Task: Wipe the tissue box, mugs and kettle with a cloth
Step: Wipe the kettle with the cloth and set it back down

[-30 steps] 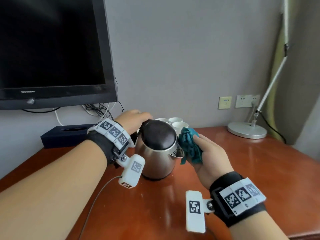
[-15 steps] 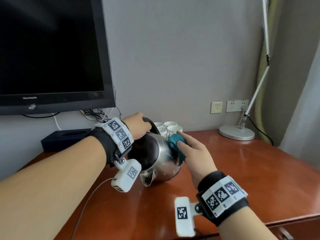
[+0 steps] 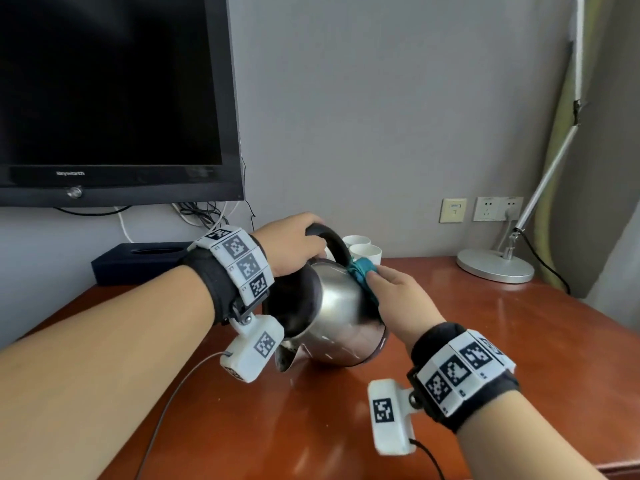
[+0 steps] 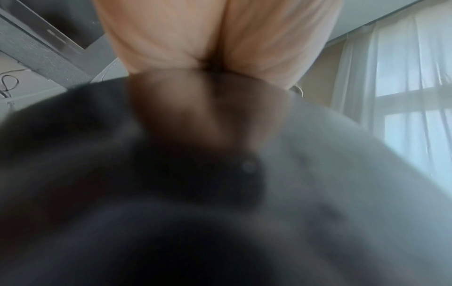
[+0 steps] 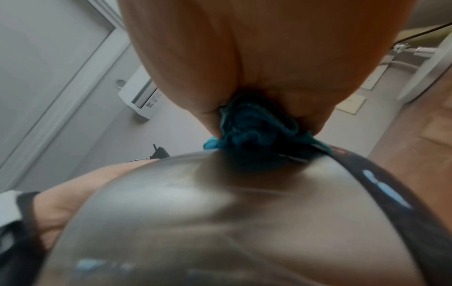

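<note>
A steel kettle (image 3: 337,317) with a black lid and handle leans over toward me on the wooden table (image 3: 519,358), its spout low at the front. My left hand (image 3: 294,245) grips the black handle at the top. My right hand (image 3: 398,299) presses a bunched teal cloth (image 3: 362,268) against the kettle's upper right side near the handle base. The right wrist view shows the cloth (image 5: 254,131) bunched in my palm on the steel body (image 5: 220,212). White mugs (image 3: 365,252) stand just behind the kettle. A dark blue tissue box (image 3: 138,261) lies by the wall at the left.
A black TV (image 3: 110,98) hangs on the wall above the tissue box, with cables below it. A desk lamp base (image 3: 495,268) sits at the back right near wall sockets (image 3: 498,208). A thin grey cable (image 3: 166,410) runs along the table on the left.
The kettle went from standing upright to leaning toward me under my left hand. My right hand moved the cloth from the spout side to the upper body by the handle.
</note>
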`<state>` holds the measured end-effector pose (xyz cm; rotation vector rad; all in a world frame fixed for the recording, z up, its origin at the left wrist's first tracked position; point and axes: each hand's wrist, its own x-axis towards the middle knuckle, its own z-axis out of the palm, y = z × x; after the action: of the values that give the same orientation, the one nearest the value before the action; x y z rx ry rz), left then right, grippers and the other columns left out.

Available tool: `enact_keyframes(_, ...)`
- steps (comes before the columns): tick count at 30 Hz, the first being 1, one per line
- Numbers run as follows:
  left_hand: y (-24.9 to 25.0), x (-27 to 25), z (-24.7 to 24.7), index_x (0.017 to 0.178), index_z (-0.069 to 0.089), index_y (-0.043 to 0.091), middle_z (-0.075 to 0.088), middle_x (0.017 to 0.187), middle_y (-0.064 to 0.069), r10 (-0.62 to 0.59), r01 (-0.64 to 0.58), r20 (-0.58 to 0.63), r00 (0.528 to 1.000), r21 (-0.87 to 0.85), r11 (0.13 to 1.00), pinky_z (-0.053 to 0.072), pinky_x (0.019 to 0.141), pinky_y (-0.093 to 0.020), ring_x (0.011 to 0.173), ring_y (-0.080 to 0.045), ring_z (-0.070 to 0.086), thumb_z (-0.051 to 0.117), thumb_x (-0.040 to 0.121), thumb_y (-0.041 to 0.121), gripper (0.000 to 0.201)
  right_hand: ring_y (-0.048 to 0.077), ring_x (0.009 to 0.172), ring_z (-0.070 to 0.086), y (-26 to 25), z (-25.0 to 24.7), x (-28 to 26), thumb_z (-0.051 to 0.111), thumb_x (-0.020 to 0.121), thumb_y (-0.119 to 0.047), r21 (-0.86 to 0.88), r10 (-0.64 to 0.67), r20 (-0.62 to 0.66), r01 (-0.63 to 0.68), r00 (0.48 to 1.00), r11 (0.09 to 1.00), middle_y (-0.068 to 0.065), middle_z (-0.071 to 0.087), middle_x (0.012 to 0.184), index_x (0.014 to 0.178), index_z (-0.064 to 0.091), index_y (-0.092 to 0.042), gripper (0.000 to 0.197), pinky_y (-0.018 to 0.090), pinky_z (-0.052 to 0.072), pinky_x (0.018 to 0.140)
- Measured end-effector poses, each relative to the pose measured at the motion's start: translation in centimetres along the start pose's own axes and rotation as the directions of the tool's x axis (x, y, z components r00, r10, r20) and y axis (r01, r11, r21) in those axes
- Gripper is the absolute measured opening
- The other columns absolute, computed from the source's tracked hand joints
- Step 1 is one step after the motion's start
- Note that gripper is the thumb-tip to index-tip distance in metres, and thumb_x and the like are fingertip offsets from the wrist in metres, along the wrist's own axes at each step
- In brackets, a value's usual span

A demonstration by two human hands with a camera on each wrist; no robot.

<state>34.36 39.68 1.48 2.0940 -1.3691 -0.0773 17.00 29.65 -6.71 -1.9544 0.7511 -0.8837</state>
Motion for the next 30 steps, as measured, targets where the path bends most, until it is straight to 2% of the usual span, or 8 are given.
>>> enact_keyframes(2, 0.2, -0.4, 0.2, 0.129, 0.059, 0.030, 0.077, 0.102, 0.010, 0.006, -0.006, 0.004, 1.000, -0.083, 0.997, 0.042, 0.066, -0.015, 0.084, -0.002, 0.065, 0.052, 0.106, 0.038, 0.026, 0.021, 0.078, 0.057, -1.2, 0.1, 0.0, 0.048, 0.105, -0.024, -0.050, -0.026, 0.026, 0.027, 0.999, 0.998, 0.006, 0.066, 0.078, 0.091, 0.069, -0.012, 0.028, 0.036, 0.042, 0.070)
enact_keyframes(4, 0.4, -0.9, 0.3, 0.130, 0.061, 0.026, 0.076, 0.109, 0.006, 0.010, -0.010, 0.005, 1.000, -0.137, 0.990, 0.044, 0.074, -0.010, 0.096, -0.008, 0.067, 0.044, 0.109, 0.042, 0.031, 0.015, 0.076, 0.056, -2.9, 0.4, -0.6, 0.048, 0.105, -0.023, -0.049, -0.078, 0.072, 0.082, 0.994, 0.995, -0.003, 0.064, 0.076, 0.092, 0.070, -0.014, 0.026, 0.032, 0.041, 0.069)
enact_keyframes(8, 0.2, -1.1, 0.1, 0.135, 0.061, 0.025, 0.067, 0.129, 0.006, 0.082, -0.081, 0.005, 0.997, -0.087, 0.993, 0.040, 0.112, -0.034, 0.123, -0.013, 0.058, 0.038, 0.111, 0.043, 0.038, 0.006, 0.061, 0.048, -5.6, 1.0, -1.8, 0.048, 0.105, -0.020, -0.028, -0.227, 0.182, 0.236, 0.957, 0.971, 0.000, 0.059, 0.070, 0.093, 0.069, -0.009, 0.027, 0.018, 0.036, 0.055)
enact_keyframes(14, -1.5, -1.3, 0.0, 0.133, 0.060, 0.025, 0.076, 0.099, 0.008, 0.088, -0.082, 0.015, 0.996, -0.225, 0.971, 0.047, 0.102, -0.028, 0.098, 0.002, 0.068, 0.041, 0.110, 0.040, 0.033, 0.005, 0.063, 0.050, -3.6, 0.6, -1.2, 0.047, 0.105, -0.026, -0.176, -0.148, 0.103, 0.165, 0.984, 0.971, -0.008, 0.057, 0.064, 0.083, 0.064, -0.017, 0.029, 0.018, 0.035, 0.055)
enact_keyframes(16, -1.9, -1.3, 0.2, 0.135, 0.059, 0.025, 0.079, 0.103, 0.005, 0.073, -0.067, 0.009, 0.997, -0.280, 0.958, 0.045, 0.108, -0.035, 0.107, -0.009, 0.069, 0.042, 0.110, 0.040, 0.034, 0.011, 0.066, 0.051, -2.6, 0.3, -1.0, 0.046, 0.106, -0.026, -0.202, -0.091, 0.055, 0.101, 0.994, 0.974, -0.006, 0.057, 0.067, 0.081, 0.062, -0.017, 0.031, 0.024, 0.035, 0.056)
enact_keyframes(19, -1.9, -1.4, 0.1, 0.134, 0.058, 0.029, 0.078, 0.105, 0.007, 0.061, -0.057, 0.008, 0.998, -0.269, 0.961, 0.043, 0.092, -0.030, 0.096, -0.009, 0.065, 0.040, 0.111, 0.036, 0.030, 0.018, 0.069, 0.052, -2.5, 0.6, -0.8, 0.044, 0.106, -0.024, -0.254, -0.064, 0.032, 0.070, 0.997, 0.965, -0.002, 0.057, 0.069, 0.079, 0.059, -0.016, 0.031, 0.029, 0.035, 0.057)
enact_keyframes(21, -1.8, -1.4, 0.0, 0.135, 0.057, 0.030, 0.078, 0.106, 0.009, 0.054, -0.048, 0.017, 0.998, -0.239, 0.970, 0.044, 0.094, -0.031, 0.099, -0.011, 0.065, 0.040, 0.111, 0.038, 0.030, 0.020, 0.072, 0.052, -3.2, 1.1, -0.8, 0.044, 0.105, -0.023, -0.284, -0.092, 0.044, 0.101, 0.995, 0.953, -0.002, 0.057, 0.070, 0.079, 0.057, -0.018, 0.030, 0.028, 0.034, 0.057)
enact_keyframes(30, -1.3, -0.3, -0.5, 0.140, 0.058, 0.025, 0.065, 0.131, 0.005, 0.074, -0.073, 0.024, 0.997, -0.056, 0.996, 0.040, 0.109, -0.031, 0.124, -0.015, 0.057, 0.041, 0.111, 0.039, 0.036, 0.005, 0.060, 0.051, -6.4, 2.9, -2.7, 0.045, 0.106, -0.026, -0.147, -0.282, 0.172, 0.307, 0.944, 0.940, -0.017, 0.057, 0.061, 0.078, 0.057, -0.028, 0.031, 0.021, 0.035, 0.054)
